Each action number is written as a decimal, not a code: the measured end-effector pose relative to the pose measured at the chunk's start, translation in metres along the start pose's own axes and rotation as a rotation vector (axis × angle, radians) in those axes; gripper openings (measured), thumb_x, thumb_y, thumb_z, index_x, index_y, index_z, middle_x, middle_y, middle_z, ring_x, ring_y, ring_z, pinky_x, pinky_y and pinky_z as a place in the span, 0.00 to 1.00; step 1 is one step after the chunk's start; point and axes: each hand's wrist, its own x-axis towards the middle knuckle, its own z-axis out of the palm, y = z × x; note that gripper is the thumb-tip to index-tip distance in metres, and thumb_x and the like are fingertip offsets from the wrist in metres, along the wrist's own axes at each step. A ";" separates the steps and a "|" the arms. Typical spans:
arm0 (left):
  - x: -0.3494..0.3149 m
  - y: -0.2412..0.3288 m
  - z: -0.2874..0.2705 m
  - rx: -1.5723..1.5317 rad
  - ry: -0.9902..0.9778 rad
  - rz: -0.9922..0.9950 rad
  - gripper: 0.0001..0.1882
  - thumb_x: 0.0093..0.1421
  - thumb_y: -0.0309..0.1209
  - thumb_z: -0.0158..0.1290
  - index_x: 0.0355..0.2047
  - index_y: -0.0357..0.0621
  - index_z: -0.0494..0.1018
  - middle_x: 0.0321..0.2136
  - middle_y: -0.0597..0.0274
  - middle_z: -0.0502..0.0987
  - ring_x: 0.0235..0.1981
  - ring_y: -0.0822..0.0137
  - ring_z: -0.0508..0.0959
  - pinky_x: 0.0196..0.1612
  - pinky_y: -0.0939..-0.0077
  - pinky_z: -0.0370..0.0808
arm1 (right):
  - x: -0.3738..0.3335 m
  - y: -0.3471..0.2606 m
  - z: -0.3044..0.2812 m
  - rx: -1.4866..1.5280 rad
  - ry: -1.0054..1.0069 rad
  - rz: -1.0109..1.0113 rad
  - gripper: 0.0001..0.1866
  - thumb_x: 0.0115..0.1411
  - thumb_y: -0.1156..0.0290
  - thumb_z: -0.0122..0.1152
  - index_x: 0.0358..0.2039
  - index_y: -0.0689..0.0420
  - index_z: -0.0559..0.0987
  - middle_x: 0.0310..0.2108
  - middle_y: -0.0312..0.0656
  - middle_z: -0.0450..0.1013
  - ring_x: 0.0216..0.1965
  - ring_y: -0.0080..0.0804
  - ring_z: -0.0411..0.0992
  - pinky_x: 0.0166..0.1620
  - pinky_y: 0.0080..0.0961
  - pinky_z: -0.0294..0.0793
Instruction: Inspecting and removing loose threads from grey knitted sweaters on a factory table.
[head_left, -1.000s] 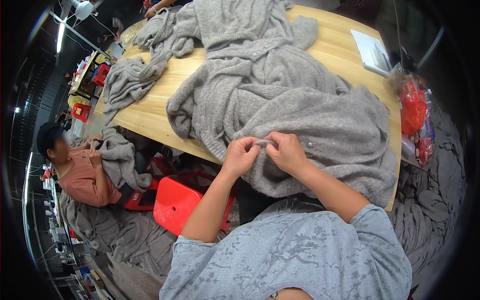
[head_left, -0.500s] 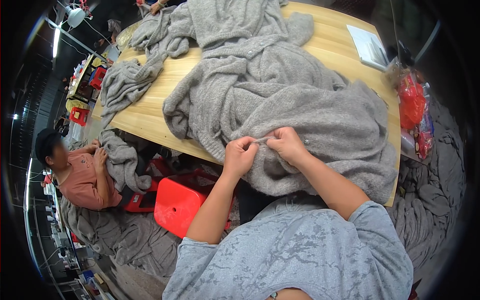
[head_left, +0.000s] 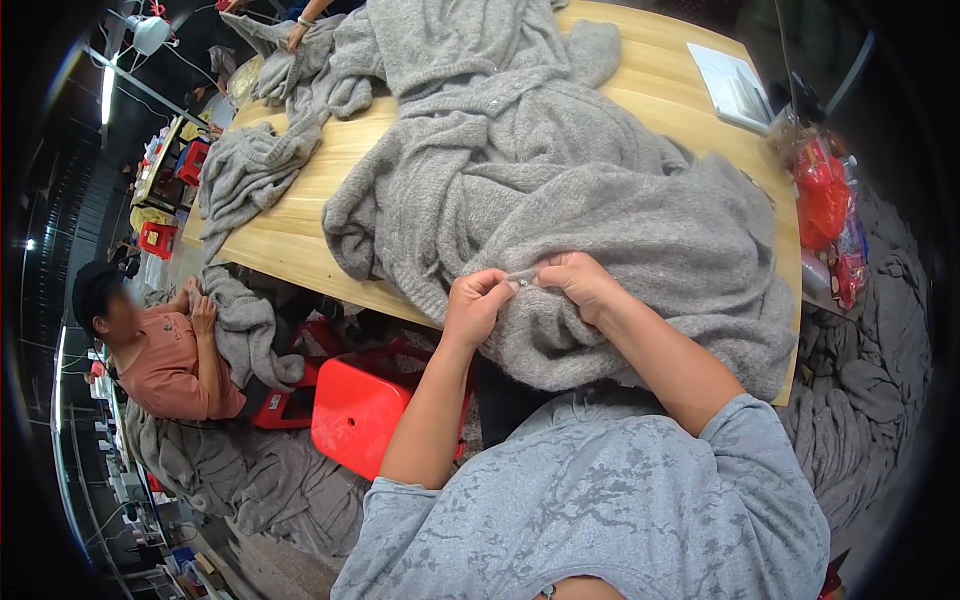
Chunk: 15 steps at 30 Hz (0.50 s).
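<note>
A grey knitted cardigan (head_left: 640, 225) lies bunched at the near side of the wooden table, its lower part hanging over the front edge. My left hand (head_left: 474, 308) pinches the cardigan's edge between thumb and fingers. Close beside it, my right hand (head_left: 583, 285) is closed on the same edge. Between the fingertips shows a small shiny button (head_left: 523, 283). Whether the button is through a buttonhole cannot be made out. Another grey knit garment (head_left: 440, 55) lies behind, touching the cardigan.
The wooden table (head_left: 285, 235) carries more grey knitwear (head_left: 255, 165) at its left and a white flat pad (head_left: 720, 80) at the far right. A red stool (head_left: 350, 440) stands at my left, near a seated person (head_left: 170, 360) handling grey knitwear. Red plastic bags (head_left: 820, 205) sit at right.
The small button has come into view between my fingertips, and my right fingers have shifted slightly. At the far left, another person's hand has reached further in and lifted grey knitwear.
</note>
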 end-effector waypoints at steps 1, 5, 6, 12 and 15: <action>0.002 0.002 0.002 0.046 0.000 0.004 0.04 0.52 0.24 0.52 0.24 0.37 0.74 0.18 0.75 0.71 0.20 0.84 0.65 0.24 0.89 0.60 | -0.001 0.001 0.000 0.054 0.038 0.005 0.04 0.46 0.79 0.56 0.25 0.62 0.76 0.23 0.37 0.72 0.26 0.20 0.68 0.30 0.16 0.66; -0.002 0.010 0.003 0.262 0.032 0.041 0.05 0.53 0.26 0.54 0.25 0.36 0.75 0.18 0.75 0.71 0.20 0.84 0.65 0.23 0.89 0.60 | -0.004 0.004 0.005 0.149 0.119 -0.035 0.05 0.45 0.79 0.56 0.25 0.62 0.76 0.23 0.36 0.72 0.24 0.19 0.67 0.27 0.15 0.64; -0.003 0.015 0.002 0.263 0.030 0.041 0.05 0.53 0.26 0.54 0.25 0.36 0.75 0.18 0.75 0.71 0.20 0.84 0.65 0.23 0.89 0.60 | -0.005 0.002 0.005 0.150 0.120 -0.035 0.05 0.45 0.79 0.56 0.25 0.62 0.76 0.23 0.36 0.72 0.24 0.19 0.67 0.27 0.15 0.64; 0.002 0.014 -0.009 0.212 -0.093 -0.102 0.06 0.54 0.27 0.54 0.27 0.37 0.76 0.19 0.74 0.72 0.20 0.84 0.65 0.22 0.89 0.60 | -0.009 -0.001 0.007 -0.234 0.092 -0.171 0.05 0.46 0.78 0.57 0.26 0.64 0.76 0.20 0.33 0.70 0.21 0.17 0.65 0.24 0.15 0.62; 0.001 0.009 -0.009 -0.011 -0.102 -0.096 0.06 0.55 0.27 0.53 0.28 0.37 0.76 0.19 0.75 0.72 0.20 0.85 0.65 0.22 0.88 0.59 | -0.013 -0.001 0.008 -0.448 0.125 -0.264 0.06 0.47 0.76 0.56 0.25 0.65 0.76 0.19 0.33 0.70 0.21 0.16 0.65 0.24 0.16 0.62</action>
